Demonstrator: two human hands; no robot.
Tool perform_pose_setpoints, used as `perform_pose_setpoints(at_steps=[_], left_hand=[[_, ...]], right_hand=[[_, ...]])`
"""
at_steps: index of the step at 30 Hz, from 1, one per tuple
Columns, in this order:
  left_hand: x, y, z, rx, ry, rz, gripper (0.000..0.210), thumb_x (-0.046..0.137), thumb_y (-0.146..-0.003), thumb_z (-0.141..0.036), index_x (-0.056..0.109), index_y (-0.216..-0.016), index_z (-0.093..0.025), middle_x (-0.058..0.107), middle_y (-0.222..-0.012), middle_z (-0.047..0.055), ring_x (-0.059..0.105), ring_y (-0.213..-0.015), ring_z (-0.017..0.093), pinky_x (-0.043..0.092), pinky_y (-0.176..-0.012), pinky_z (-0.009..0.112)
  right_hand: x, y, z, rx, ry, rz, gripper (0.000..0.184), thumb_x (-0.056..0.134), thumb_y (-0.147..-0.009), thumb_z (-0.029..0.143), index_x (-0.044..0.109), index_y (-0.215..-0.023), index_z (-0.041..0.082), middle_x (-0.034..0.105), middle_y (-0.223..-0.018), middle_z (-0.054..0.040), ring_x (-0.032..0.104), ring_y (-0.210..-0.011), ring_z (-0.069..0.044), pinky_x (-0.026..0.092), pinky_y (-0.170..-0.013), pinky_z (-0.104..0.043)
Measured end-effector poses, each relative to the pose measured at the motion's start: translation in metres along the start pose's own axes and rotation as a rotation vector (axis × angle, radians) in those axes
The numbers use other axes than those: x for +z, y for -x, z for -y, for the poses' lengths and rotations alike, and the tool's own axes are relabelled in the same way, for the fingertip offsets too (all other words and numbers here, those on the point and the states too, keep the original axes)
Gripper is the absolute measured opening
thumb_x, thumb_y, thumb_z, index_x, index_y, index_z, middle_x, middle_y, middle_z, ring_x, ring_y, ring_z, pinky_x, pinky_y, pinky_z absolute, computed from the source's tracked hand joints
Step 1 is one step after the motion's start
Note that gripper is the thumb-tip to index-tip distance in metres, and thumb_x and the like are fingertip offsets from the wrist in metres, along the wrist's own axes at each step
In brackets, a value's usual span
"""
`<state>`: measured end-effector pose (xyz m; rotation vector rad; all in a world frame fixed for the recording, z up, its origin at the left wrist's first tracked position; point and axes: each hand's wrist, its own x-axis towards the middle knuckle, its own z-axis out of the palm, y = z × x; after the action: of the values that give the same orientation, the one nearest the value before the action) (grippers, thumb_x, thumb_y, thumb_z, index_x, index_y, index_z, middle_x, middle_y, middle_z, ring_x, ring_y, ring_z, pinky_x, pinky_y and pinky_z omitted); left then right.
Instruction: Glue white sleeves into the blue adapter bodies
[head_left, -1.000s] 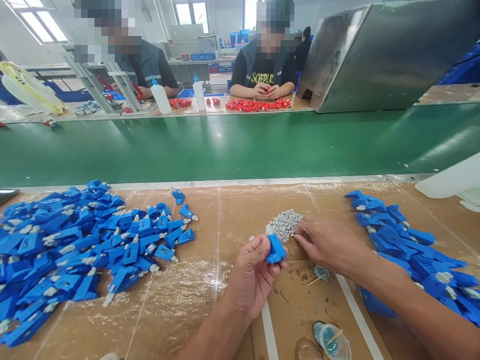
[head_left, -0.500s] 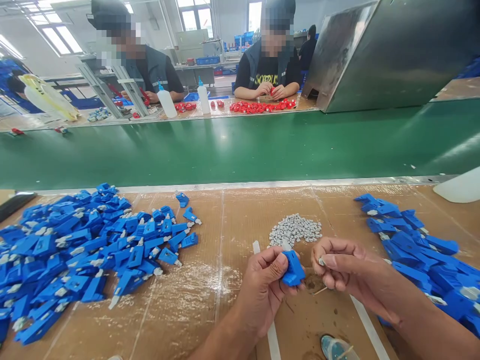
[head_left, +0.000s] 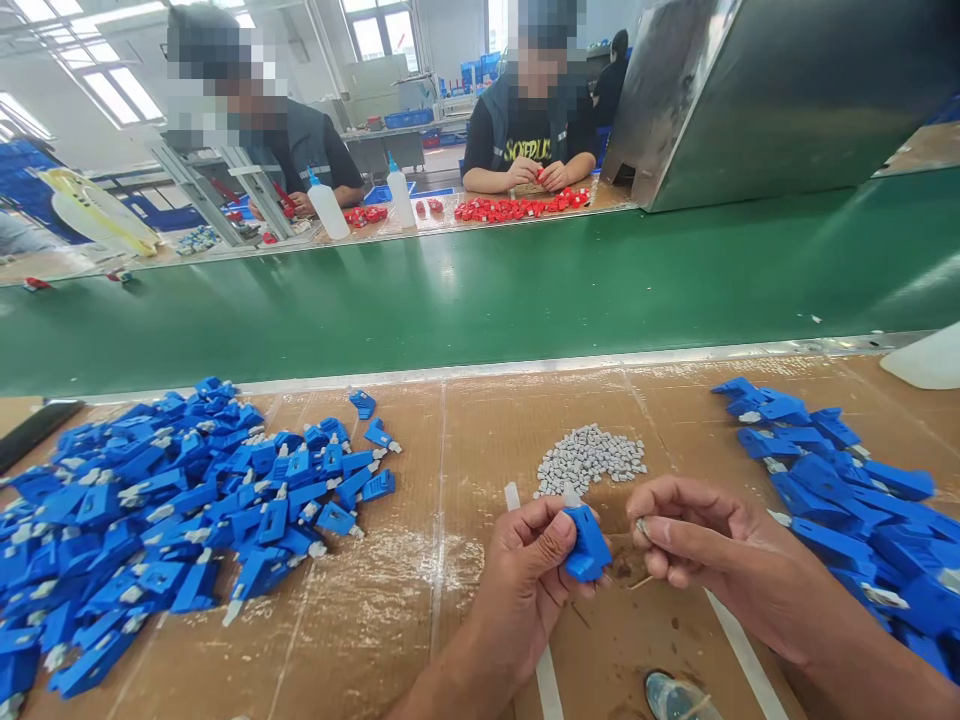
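My left hand [head_left: 531,570] is closed around a blue plastic part [head_left: 587,545] with a pale tip pointing up and away. To its right, my right hand [head_left: 701,540] pinches a small grey piece [head_left: 643,530] between thumb and forefinger, apart from the blue part. A thin wooden stick [head_left: 643,581] shows just below those fingertips. Beyond both hands lies a pile of small grey pieces [head_left: 592,458] on the brown cardboard table cover [head_left: 375,610].
Blue parts with pale tips form a large heap [head_left: 172,490] at left and another heap [head_left: 847,490] at right. A small cup [head_left: 664,693] with a stick is at the bottom edge. Past the green belt [head_left: 450,300], two people sit by red parts [head_left: 517,206].
The view has shifted slightly. Both hands keep nearly the same place and hold the same things; the small grey piece has turned a little in my right fingertips.
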<state>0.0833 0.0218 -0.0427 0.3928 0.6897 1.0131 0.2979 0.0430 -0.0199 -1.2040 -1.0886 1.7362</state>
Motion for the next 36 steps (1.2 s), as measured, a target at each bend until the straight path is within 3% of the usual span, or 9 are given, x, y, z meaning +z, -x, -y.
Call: perform_pose_setpoints(at_steps=[7, 10, 18, 26, 30, 36], left_hand=[[0.001, 0.002, 0.0, -0.017, 0.001, -0.046, 0.051, 0.103, -0.074, -0.053, 0.08, -0.09, -0.011, 0.069, -0.071, 0.003, 0.064, -0.06, 0.009, 0.052, -0.058, 0.017], [0.002, 0.002, 0.001, -0.02, -0.002, -0.037, 0.05, 0.103, -0.074, -0.053, 0.078, -0.087, -0.012, 0.068, -0.07, 0.003, 0.063, -0.06, 0.01, 0.051, -0.057, 0.018], [0.0, 0.004, 0.002, -0.005, 0.0, -0.021, 0.051, 0.102, -0.076, -0.055, 0.081, -0.092, -0.012, 0.072, -0.076, 0.006, 0.065, -0.061, 0.01, 0.051, -0.056, 0.017], [0.001, 0.011, 0.001, 0.102, -0.222, 0.012, 0.051, 0.091, -0.085, -0.065, 0.084, -0.094, -0.015, 0.066, -0.079, 0.004, 0.058, -0.068, 0.012, 0.05, -0.062, 0.023], [0.004, 0.01, 0.001, 0.2, -0.278, 0.008, 0.053, 0.09, -0.085, -0.067, 0.085, -0.091, -0.015, 0.062, -0.074, 0.003, 0.054, -0.067, 0.011, 0.048, -0.065, 0.023], [0.009, 0.01, 0.004, 0.206, -0.233, 0.033, 0.052, 0.091, -0.084, -0.066, 0.081, -0.085, -0.016, 0.06, -0.069, 0.001, 0.053, -0.062, 0.011, 0.046, -0.059, 0.023]], right_hand=[[0.014, 0.013, 0.002, -0.192, 0.117, -0.121, 0.043, 0.081, -0.099, 0.066, 0.082, -0.097, 0.023, 0.078, -0.072, -0.0025, 0.071, -0.059, -0.017, 0.064, -0.064, -0.03], [0.017, 0.014, 0.005, -0.274, 0.15, -0.034, 0.041, 0.077, -0.103, 0.062, 0.083, -0.091, 0.024, 0.079, -0.078, -0.0041, 0.072, -0.067, -0.017, 0.064, -0.066, -0.028], [0.022, 0.018, 0.005, -0.066, -0.032, -0.121, 0.046, 0.101, -0.077, 0.063, 0.083, -0.081, 0.021, 0.077, -0.066, -0.0032, 0.07, -0.056, -0.017, 0.055, -0.053, -0.026], [0.025, 0.016, 0.002, -0.054, 0.022, -0.044, 0.043, 0.091, -0.089, 0.063, 0.081, -0.084, 0.021, 0.076, -0.07, -0.0032, 0.068, -0.066, -0.018, 0.058, -0.067, -0.029], [0.032, 0.017, -0.001, -0.059, 0.085, -0.109, 0.043, 0.089, -0.089, 0.065, 0.081, -0.084, 0.023, 0.072, -0.071, -0.002, 0.063, -0.066, -0.017, 0.055, -0.059, -0.026], [0.049, 0.019, 0.0, -0.079, 0.08, -0.157, 0.046, 0.088, -0.089, 0.065, 0.076, -0.075, 0.023, 0.063, -0.067, 0.0004, 0.056, -0.061, -0.015, 0.05, -0.054, -0.025]])
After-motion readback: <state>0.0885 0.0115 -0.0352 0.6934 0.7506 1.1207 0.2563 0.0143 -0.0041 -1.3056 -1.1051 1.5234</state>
